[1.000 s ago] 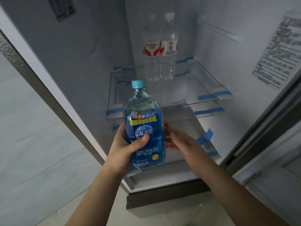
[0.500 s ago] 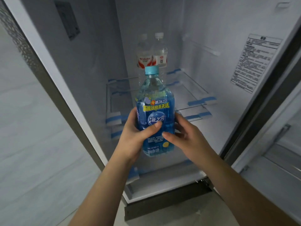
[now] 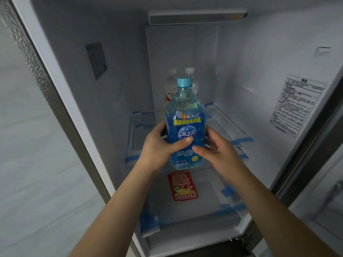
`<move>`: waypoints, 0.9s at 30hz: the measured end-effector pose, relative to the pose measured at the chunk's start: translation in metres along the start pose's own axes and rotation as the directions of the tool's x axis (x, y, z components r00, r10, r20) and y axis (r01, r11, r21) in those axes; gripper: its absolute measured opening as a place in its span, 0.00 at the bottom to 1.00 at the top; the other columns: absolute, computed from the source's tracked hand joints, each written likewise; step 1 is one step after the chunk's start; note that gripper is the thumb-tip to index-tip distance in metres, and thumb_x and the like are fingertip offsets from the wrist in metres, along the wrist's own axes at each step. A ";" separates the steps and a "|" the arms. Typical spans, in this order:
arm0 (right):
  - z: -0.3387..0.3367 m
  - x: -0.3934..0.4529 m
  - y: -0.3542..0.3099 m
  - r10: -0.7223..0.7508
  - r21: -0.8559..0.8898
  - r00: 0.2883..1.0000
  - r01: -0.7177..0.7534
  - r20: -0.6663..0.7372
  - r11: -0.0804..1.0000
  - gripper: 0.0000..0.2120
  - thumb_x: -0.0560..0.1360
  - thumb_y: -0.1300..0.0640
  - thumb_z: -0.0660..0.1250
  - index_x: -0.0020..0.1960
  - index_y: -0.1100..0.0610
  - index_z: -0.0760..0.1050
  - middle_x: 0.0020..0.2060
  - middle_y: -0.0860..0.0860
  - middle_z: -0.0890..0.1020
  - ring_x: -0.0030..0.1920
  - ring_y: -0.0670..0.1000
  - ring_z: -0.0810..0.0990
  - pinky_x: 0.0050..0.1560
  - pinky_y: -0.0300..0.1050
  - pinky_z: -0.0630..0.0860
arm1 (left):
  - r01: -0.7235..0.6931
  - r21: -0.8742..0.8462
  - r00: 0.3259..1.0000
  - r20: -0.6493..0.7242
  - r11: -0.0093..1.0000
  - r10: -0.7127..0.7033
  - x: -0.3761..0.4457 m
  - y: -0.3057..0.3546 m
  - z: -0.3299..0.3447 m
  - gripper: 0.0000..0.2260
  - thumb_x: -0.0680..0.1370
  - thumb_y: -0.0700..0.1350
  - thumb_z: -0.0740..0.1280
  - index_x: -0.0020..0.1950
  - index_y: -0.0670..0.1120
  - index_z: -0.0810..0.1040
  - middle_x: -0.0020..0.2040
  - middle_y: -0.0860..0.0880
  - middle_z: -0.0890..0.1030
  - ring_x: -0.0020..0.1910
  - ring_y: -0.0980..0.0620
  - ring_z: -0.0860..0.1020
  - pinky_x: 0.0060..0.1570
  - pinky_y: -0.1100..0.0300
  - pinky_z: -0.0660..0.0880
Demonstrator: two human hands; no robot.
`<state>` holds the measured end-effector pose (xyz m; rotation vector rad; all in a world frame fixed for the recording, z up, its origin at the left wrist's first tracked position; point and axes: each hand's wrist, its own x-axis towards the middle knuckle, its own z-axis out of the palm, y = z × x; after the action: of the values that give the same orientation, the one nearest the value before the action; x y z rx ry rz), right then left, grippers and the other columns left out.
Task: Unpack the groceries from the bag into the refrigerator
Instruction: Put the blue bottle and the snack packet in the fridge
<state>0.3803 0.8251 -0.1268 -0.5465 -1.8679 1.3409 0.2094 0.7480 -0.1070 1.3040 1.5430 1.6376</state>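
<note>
Both hands, left hand [image 3: 157,147] and right hand [image 3: 219,151], are gripping an upright blue plastic drink bottle [image 3: 186,130] before the open white refrigerator [image 3: 259,71].

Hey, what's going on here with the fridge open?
A person is loading groceries into the open refrigerator. The left hand grips a blue drink bottle upright in front of the glass shelf, and the right hand steadies its other side. Two clear water bottles stand at the back of that shelf. A red packet lies flat on the level below.
</note>
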 end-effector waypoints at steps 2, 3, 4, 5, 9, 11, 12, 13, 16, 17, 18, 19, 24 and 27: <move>-0.008 0.012 0.005 -0.006 -0.021 1.000 0.007 0.009 1.000 0.29 0.74 0.59 0.70 0.72 0.50 0.66 0.64 0.46 0.78 0.65 0.47 0.75 0.64 0.55 0.75 | -0.007 0.029 0.998 -0.054 1.000 0.008 0.009 -0.004 0.006 0.31 0.63 0.50 0.81 0.64 0.49 0.75 0.56 0.54 0.83 0.56 0.59 0.80 0.55 0.59 0.78; -0.012 0.017 0.009 -0.009 -0.032 1.000 0.009 0.014 0.999 0.29 0.74 0.59 0.71 0.73 0.50 0.66 0.64 0.46 0.78 0.66 0.47 0.75 0.64 0.56 0.74 | 0.003 0.027 0.997 -0.084 1.000 0.000 0.013 -0.007 0.009 0.34 0.62 0.51 0.82 0.65 0.49 0.74 0.57 0.54 0.82 0.56 0.59 0.80 0.54 0.61 0.78; -0.016 0.022 0.014 -0.010 -0.040 1.000 0.010 0.016 0.999 0.30 0.74 0.59 0.71 0.73 0.51 0.65 0.65 0.47 0.78 0.66 0.47 0.75 0.64 0.56 0.74 | 0.013 0.015 0.994 -0.105 1.000 -0.011 0.017 -0.011 0.013 0.36 0.60 0.52 0.82 0.65 0.48 0.74 0.57 0.54 0.82 0.57 0.59 0.79 0.55 0.62 0.78; -0.020 0.026 0.017 -0.009 -0.045 1.000 0.010 0.018 0.999 0.31 0.74 0.60 0.71 0.74 0.51 0.65 0.65 0.47 0.77 0.66 0.47 0.75 0.64 0.56 0.74 | 0.022 0.000 0.993 -0.120 1.000 -0.022 0.022 -0.014 0.015 0.37 0.58 0.52 0.82 0.64 0.48 0.74 0.58 0.54 0.81 0.57 0.59 0.79 0.55 0.62 0.77; -0.028 0.043 0.029 -0.014 -0.064 1.000 0.016 0.022 0.998 0.32 0.74 0.62 0.71 0.74 0.51 0.64 0.65 0.46 0.78 0.65 0.46 0.76 0.64 0.53 0.75 | 0.018 0.001 0.989 -0.146 1.000 -0.018 0.037 -0.022 0.022 0.32 0.58 0.50 0.82 0.59 0.54 0.74 0.57 0.55 0.81 0.57 0.59 0.79 0.53 0.64 0.77; -0.031 0.053 0.035 -0.012 -0.066 1.000 0.013 0.024 0.998 0.31 0.74 0.62 0.70 0.74 0.51 0.64 0.65 0.46 0.78 0.64 0.46 0.76 0.63 0.53 0.75 | 0.009 -0.012 0.989 -0.149 1.000 -0.011 0.047 -0.025 0.025 0.30 0.61 0.43 0.82 0.59 0.53 0.75 0.56 0.55 0.82 0.56 0.59 0.80 0.51 0.66 0.77; -0.031 0.057 0.039 -0.011 -0.066 1.000 0.013 0.022 0.998 0.31 0.74 0.62 0.70 0.74 0.51 0.64 0.64 0.46 0.78 0.64 0.46 0.77 0.63 0.53 0.76 | 0.009 -0.022 0.989 -0.150 1.000 -0.012 0.052 -0.027 0.026 0.29 0.62 0.41 0.82 0.59 0.52 0.75 0.55 0.54 0.82 0.55 0.59 0.80 0.50 0.66 0.78; -0.031 0.062 0.042 -0.012 -0.067 1.000 0.013 0.017 0.998 0.30 0.74 0.61 0.70 0.73 0.51 0.65 0.64 0.46 0.78 0.64 0.46 0.77 0.63 0.53 0.76 | 0.012 -0.021 0.988 -0.154 1.000 -0.016 0.057 -0.030 0.027 0.30 0.63 0.40 0.82 0.61 0.50 0.75 0.55 0.54 0.82 0.55 0.59 0.80 0.50 0.64 0.78; -0.030 0.072 0.054 -0.003 -0.066 1.000 0.002 -0.005 0.998 0.29 0.74 0.61 0.70 0.72 0.51 0.66 0.63 0.46 0.79 0.63 0.46 0.77 0.63 0.55 0.76 | 0.023 0.015 0.986 -0.163 1.000 -0.020 0.071 -0.039 0.029 0.32 0.62 0.42 0.82 0.63 0.48 0.75 0.56 0.53 0.82 0.55 0.58 0.81 0.55 0.55 0.79; -0.029 0.075 0.058 -0.001 -0.074 1.000 0.001 -0.010 0.997 0.28 0.74 0.61 0.70 0.72 0.51 0.66 0.63 0.46 0.79 0.63 0.45 0.77 0.62 0.54 0.76 | 0.026 0.021 0.986 -0.165 0.999 -0.022 0.074 -0.041 0.029 0.32 0.62 0.42 0.82 0.64 0.49 0.75 0.56 0.53 0.82 0.55 0.57 0.81 0.56 0.53 0.79; -0.030 0.078 0.061 0.000 -0.086 1.000 -0.001 -0.013 0.996 0.28 0.74 0.60 0.70 0.72 0.50 0.67 0.63 0.45 0.79 0.63 0.44 0.77 0.62 0.54 0.76 | 0.028 0.025 0.986 -0.166 0.999 -0.024 0.077 -0.045 0.030 0.32 0.63 0.42 0.82 0.64 0.49 0.75 0.56 0.53 0.82 0.56 0.57 0.80 0.56 0.52 0.79; -0.031 0.081 0.063 0.002 -0.101 1.000 -0.004 -0.015 0.995 0.28 0.74 0.59 0.71 0.72 0.49 0.67 0.63 0.44 0.79 0.63 0.44 0.77 0.62 0.54 0.76 | 0.029 0.027 0.986 -0.163 0.999 -0.024 0.080 -0.047 0.030 0.31 0.63 0.42 0.82 0.64 0.49 0.75 0.56 0.53 0.82 0.56 0.57 0.80 0.57 0.53 0.79; -0.035 0.091 0.072 0.002 -0.174 1.000 -0.005 -0.017 0.985 0.30 0.74 0.57 0.71 0.72 0.47 0.66 0.64 0.44 0.78 0.65 0.44 0.75 0.63 0.53 0.76 | 0.022 0.045 0.987 -0.159 0.999 -0.015 0.086 -0.056 0.031 0.31 0.64 0.42 0.81 0.63 0.53 0.74 0.57 0.55 0.81 0.56 0.61 0.79 0.56 0.59 0.78; -0.035 0.096 0.074 -0.018 -0.232 0.999 0.011 -0.028 0.973 0.30 0.74 0.55 0.71 0.73 0.46 0.65 0.64 0.43 0.78 0.65 0.43 0.74 0.63 0.49 0.75 | 0.018 0.095 0.987 -0.164 0.995 -0.002 0.092 -0.061 0.030 0.32 0.63 0.48 0.82 0.64 0.54 0.74 0.61 0.54 0.79 0.59 0.60 0.78 0.56 0.60 0.78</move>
<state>0.3418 0.9405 -0.1582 -0.6662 -2.0131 1.1049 0.1866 0.8539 -0.1435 1.2336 1.7415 1.7196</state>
